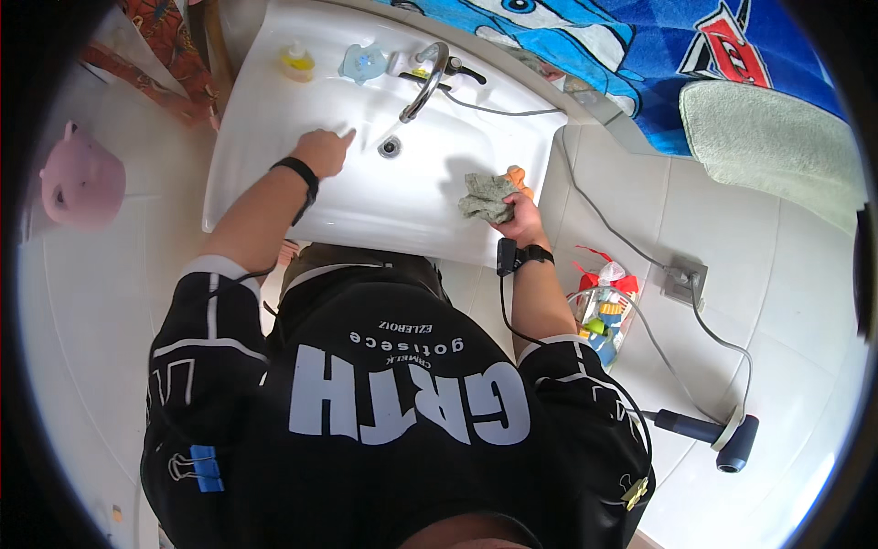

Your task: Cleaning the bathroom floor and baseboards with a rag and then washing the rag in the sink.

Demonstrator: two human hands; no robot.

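My left hand (322, 152) is over the left side of a white ceramic sink (257, 195), one finger extended towards the drain (389, 147) and nothing held in it. At the basin's right side, my right hand (523, 218) grips a crumpled grey-green cloth (488, 197). A small orange item (516, 177), perhaps another cloth, shows just beyond those fingers. Between the hands and farther back curves a chrome faucet (436, 72); whether water runs from it I cannot tell.
A soap bottle (296, 63) and a pale blue dish (363, 63) stand on the sink's back ledge. A grey cord (583, 185) runs to a wall socket (684, 280). A hair dryer (706, 432) hangs at right; towels (761, 130) hang behind. A pink container (86, 178) is at left.
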